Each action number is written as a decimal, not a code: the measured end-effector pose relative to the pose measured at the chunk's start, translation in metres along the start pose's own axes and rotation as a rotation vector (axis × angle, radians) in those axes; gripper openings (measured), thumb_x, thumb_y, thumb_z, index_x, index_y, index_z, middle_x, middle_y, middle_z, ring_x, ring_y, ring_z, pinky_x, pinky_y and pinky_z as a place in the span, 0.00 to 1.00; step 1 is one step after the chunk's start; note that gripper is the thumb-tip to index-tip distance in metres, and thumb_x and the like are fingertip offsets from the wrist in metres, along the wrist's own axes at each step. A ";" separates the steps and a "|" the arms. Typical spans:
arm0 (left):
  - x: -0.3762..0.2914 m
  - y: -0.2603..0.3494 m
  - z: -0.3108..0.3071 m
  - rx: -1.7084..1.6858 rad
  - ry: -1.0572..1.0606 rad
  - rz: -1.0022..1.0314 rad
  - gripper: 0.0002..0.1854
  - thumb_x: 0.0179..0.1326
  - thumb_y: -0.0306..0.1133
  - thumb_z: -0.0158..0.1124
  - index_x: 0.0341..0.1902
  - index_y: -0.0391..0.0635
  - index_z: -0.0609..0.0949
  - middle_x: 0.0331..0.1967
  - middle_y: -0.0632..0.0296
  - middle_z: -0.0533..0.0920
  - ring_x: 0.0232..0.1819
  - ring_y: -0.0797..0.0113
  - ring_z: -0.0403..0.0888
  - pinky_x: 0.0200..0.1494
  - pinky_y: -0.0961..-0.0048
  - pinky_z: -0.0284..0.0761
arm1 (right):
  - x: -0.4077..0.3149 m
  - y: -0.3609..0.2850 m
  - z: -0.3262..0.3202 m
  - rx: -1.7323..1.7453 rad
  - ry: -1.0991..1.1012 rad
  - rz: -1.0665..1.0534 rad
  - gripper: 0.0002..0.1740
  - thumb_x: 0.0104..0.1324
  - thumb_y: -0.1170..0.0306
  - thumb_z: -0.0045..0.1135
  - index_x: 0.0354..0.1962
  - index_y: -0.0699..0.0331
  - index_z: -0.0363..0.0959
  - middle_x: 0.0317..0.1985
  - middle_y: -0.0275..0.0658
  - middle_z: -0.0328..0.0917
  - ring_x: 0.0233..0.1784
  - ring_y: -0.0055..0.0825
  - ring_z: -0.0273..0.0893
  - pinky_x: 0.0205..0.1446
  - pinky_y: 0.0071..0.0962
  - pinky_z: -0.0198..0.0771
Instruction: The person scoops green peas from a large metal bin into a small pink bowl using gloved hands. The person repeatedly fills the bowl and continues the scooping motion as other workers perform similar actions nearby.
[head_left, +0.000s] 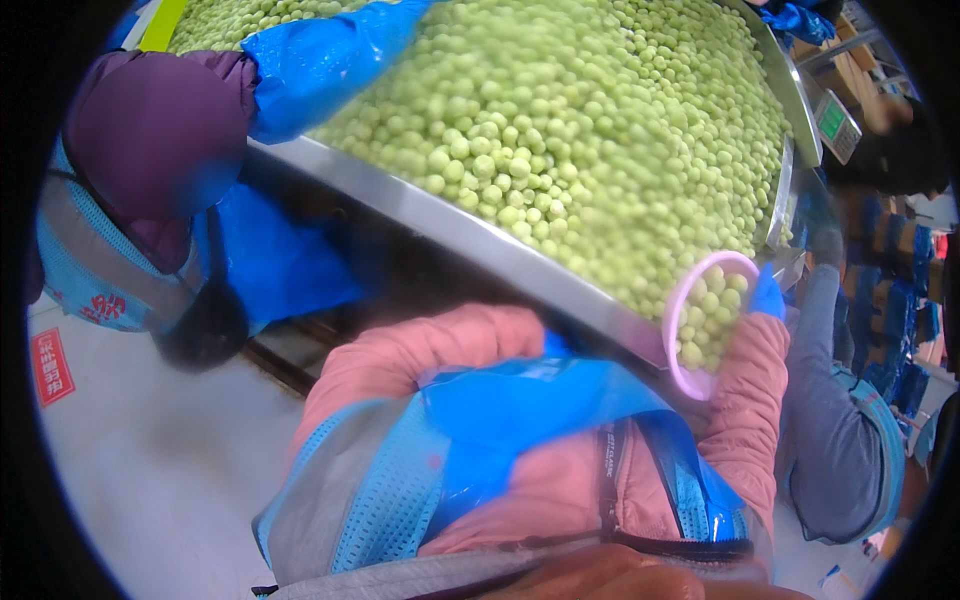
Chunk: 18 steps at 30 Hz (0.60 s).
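My right hand (767, 295), in a blue glove, grips the far right rim of a pink plastic basin (670, 330). Tilted on its side, the basin holds several round green fruits (709, 304) and hangs over the corner of a metal-edged sorting table. Of my left hand (555, 344) only a bit of blue shows at the pink cuff, close to the table's front edge; its fingers are hidden. A thick layer of the same green fruits (517, 165) covers the table, held in by a raised metal rim (465, 236).
At the left, a co-worker's blue-sleeved arm (330, 64) reaches over the fruit. Another person in a grey sleeve (817, 322) stands close on the right. Beyond the table's right edge are a digital scale display (836, 126) and stacked blue-and-brown boxes (892, 300).
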<state>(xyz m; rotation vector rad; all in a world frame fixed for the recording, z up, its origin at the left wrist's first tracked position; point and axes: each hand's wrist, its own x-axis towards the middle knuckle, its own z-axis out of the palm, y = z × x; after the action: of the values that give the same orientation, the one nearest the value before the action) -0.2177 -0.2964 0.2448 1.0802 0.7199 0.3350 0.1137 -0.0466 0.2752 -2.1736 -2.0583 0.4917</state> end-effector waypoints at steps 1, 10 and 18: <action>-0.001 0.000 0.000 -0.003 0.009 -0.001 0.19 0.53 0.41 0.59 0.48 0.47 0.76 0.47 0.55 0.75 0.51 0.62 0.71 0.53 0.70 0.65 | 0.001 0.000 0.001 0.016 0.003 0.000 0.35 0.63 0.42 0.30 0.41 0.65 0.73 0.38 0.52 0.74 0.42 0.42 0.73 0.47 0.35 0.64; -0.010 -0.001 -0.003 -0.032 0.059 -0.010 0.18 0.54 0.40 0.59 0.47 0.47 0.76 0.46 0.55 0.76 0.50 0.62 0.71 0.52 0.70 0.66 | 0.001 0.008 0.004 0.040 0.039 -0.014 0.34 0.63 0.44 0.31 0.42 0.66 0.71 0.41 0.51 0.74 0.44 0.45 0.71 0.49 0.35 0.63; -0.009 0.001 -0.001 -0.040 0.078 -0.033 0.17 0.54 0.40 0.59 0.46 0.47 0.77 0.45 0.55 0.76 0.49 0.62 0.72 0.52 0.70 0.66 | 0.012 0.026 0.013 0.116 -0.016 0.025 0.38 0.62 0.40 0.29 0.44 0.67 0.71 0.38 0.47 0.75 0.42 0.38 0.72 0.48 0.30 0.63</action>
<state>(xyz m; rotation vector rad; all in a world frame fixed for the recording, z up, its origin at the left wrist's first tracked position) -0.2249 -0.3010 0.2488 1.0204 0.7965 0.3642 0.1352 -0.0386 0.2531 -2.1376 -1.9601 0.6169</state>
